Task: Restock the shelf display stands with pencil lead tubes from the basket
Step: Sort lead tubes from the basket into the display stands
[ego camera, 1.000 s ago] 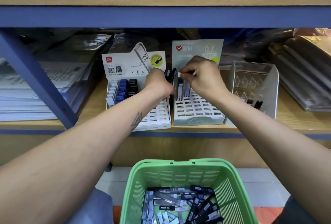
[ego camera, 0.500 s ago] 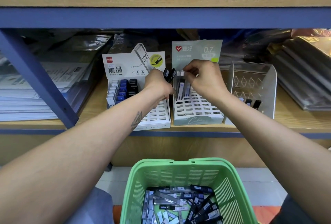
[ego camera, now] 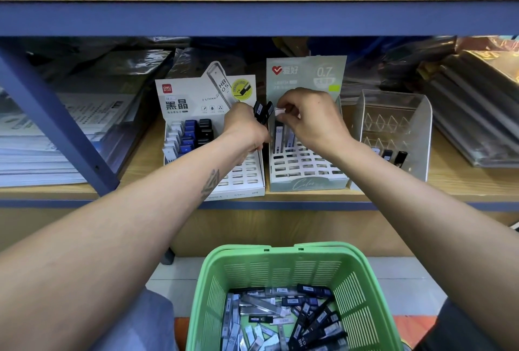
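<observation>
Mid-restock: right hand point(ego camera: 310, 117) pinches a white-capped tube point(ego camera: 280, 111) over the 0.7 stand point(ego camera: 306, 182); left hand point(ego camera: 244, 129) grips black tubes point(ego camera: 263, 111) beside it. Next, probably drop it into an empty slot.

Three display stands line the shelf point(ego camera: 463, 182): the 0.5 stand point(ego camera: 252, 182) leftmost, the 0.7 stand point(ego camera: 309, 185) beside it, the acrylic stand point(ego camera: 415, 126) rightmost; the basket point(ego camera: 280, 263) sits below in front.

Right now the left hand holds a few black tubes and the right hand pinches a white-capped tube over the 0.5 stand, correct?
Not quite. The head view shows the right hand pinching the white-capped tube over the 0.7 stand, not the 0.5 one. The left hand does hold black tubes.
</observation>
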{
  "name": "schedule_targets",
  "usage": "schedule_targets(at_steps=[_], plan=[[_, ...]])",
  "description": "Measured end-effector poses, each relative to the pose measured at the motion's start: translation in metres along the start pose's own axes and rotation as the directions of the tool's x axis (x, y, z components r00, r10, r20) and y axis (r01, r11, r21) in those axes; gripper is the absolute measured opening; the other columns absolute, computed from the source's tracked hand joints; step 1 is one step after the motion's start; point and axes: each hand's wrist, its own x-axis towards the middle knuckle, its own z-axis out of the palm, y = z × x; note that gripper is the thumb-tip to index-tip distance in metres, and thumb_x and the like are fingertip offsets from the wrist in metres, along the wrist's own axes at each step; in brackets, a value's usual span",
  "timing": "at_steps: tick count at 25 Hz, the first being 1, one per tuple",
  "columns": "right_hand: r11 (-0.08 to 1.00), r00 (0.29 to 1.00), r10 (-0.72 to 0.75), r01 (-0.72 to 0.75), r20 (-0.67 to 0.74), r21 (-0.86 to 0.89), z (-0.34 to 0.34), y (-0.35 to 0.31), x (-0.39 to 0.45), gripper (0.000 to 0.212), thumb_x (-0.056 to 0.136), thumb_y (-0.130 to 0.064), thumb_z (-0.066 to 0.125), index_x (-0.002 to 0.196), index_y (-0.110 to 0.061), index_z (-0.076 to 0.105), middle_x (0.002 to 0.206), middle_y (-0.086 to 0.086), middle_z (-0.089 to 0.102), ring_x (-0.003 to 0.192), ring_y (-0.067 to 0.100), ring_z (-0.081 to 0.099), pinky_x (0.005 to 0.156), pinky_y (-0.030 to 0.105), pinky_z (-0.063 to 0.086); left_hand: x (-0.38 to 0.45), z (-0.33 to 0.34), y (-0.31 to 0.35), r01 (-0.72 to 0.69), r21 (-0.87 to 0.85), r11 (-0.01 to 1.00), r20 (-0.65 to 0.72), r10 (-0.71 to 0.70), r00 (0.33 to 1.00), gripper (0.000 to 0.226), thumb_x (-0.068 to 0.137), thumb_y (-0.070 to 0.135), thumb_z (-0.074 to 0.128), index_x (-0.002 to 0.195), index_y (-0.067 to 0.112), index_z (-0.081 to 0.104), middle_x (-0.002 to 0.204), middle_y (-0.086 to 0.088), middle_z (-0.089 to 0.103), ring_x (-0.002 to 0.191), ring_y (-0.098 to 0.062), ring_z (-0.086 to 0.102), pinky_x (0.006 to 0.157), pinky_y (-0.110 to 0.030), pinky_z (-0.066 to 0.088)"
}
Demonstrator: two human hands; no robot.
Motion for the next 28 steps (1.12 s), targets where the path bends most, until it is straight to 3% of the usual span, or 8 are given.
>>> schedule_targets(at_steps=[7,10,12,14,17,19,23,28], plan=[[0.986,0.999,-0.054,0.054,0.002,-0.160,-0.002,0.000,-0.003,0.020,0.095,-0.016,0.064,0.109,-0.011,0.077,0.110,0.009,0.063,0.106,0.034,0.060,0.079,0.044,0.052,-0.001,0.000,0.000,0.003,-0.019,1.000,0.011,-0.002,1.000,0.026,0.078,0.001,0.080,0.087,0.010,0.056,0.061,-0.009,0.059,0.035,-0.014,0.049,0.033,-0.015,0.033],[0.991,1.000,-0.023,0.024,0.009,-0.135,-0.005,0.000,-0.004,0.026,0.096,-0.013,0.061,0.118,-0.011,0.074,0.112,0.009,0.064,0.104,0.032,0.061,0.082,0.042,0.052,-0.004,-0.003,0.000,0.010,-0.077,0.997,0.028,-0.007,1.000,0.024,0.079,0.003,0.077,0.089,0.009,0.056,0.065,-0.010,0.061,0.042,-0.017,0.052,0.038,-0.018,0.037],[0.999,0.998,0.050,-0.051,-0.046,-0.013,-0.007,-0.003,-0.004,0.031,0.094,-0.011,0.061,0.123,-0.012,0.071,0.109,0.006,0.066,0.096,0.026,0.062,0.084,0.037,0.051,-0.007,-0.012,0.002,0.010,-0.193,0.981,0.058,0.001,0.998,0.016,0.081,0.002,0.070,0.094,0.003,0.060,0.073,-0.015,0.066,0.053,-0.022,0.055,0.046,-0.024,0.040],[0.947,0.979,0.198,-0.181,-0.040,0.264,-0.009,-0.011,-0.005,0.032,0.093,-0.012,0.062,0.124,-0.015,0.069,0.101,0.005,0.070,0.086,0.017,0.062,0.081,0.031,0.051,-0.014,-0.025,0.001,0.060,-0.435,0.898,0.231,0.047,0.972,0.012,0.088,-0.003,0.060,0.099,-0.005,0.062,0.079,-0.020,0.069,0.058,-0.022,0.057,0.050,-0.028,0.042],[0.699,0.936,0.323,-0.335,0.140,0.632,-0.009,-0.027,-0.007,0.031,0.095,-0.016,0.067,0.126,-0.013,0.066,0.099,0.009,0.072,0.079,0.011,0.065,0.068,0.020,0.049,-0.029,-0.046,-0.010,0.211,-0.626,0.750,0.502,0.181,0.846,0.020,0.098,-0.008,0.046,0.110,-0.009,0.063,0.091,-0.026,0.072,0.074,-0.027,0.072,0.064,-0.031,0.059],[0.621,0.927,0.312,-0.363,0.206,0.694,-0.008,-0.034,-0.008,0.029,0.093,-0.014,0.071,0.122,-0.012,0.067,0.094,0.010,0.070,0.072,0.007,0.064,0.062,0.015,0.046,-0.035,-0.057,-0.019,0.272,-0.654,0.706,0.575,0.230,0.785,0.026,0.099,-0.009,0.043,0.119,-0.012,0.059,0.103,-0.030,0.072,0.092,-0.035,0.075,0.076,-0.036,0.063],[0.499,0.904,0.316,-0.415,0.287,0.761,-0.002,-0.044,-0.010,0.021,0.086,-0.006,0.077,0.107,-0.008,0.071,0.089,0.011,0.070,0.073,0.013,0.063,0.071,0.024,0.051,-0.045,-0.072,-0.032,0.283,-0.612,0.739,0.648,0.262,0.715,0.029,0.100,-0.009,0.041,0.125,-0.012,0.056,0.117,-0.037,0.065,0.111,-0.046,0.067,0.094,-0.050,0.057],[0.466,0.917,0.270,-0.391,0.293,0.794,0.002,-0.063,-0.010,0.018,0.084,0.004,0.075,0.097,-0.005,0.068,0.081,0.013,0.068,0.063,0.017,0.066,0.063,0.023,0.058,-0.045,-0.095,-0.050,0.217,-0.515,0.829,0.637,0.201,0.745,0.031,0.103,-0.003,0.044,0.133,-0.005,0.054,0.122,-0.032,0.066,0.115,-0.041,0.067,0.095,-0.054,0.056]])
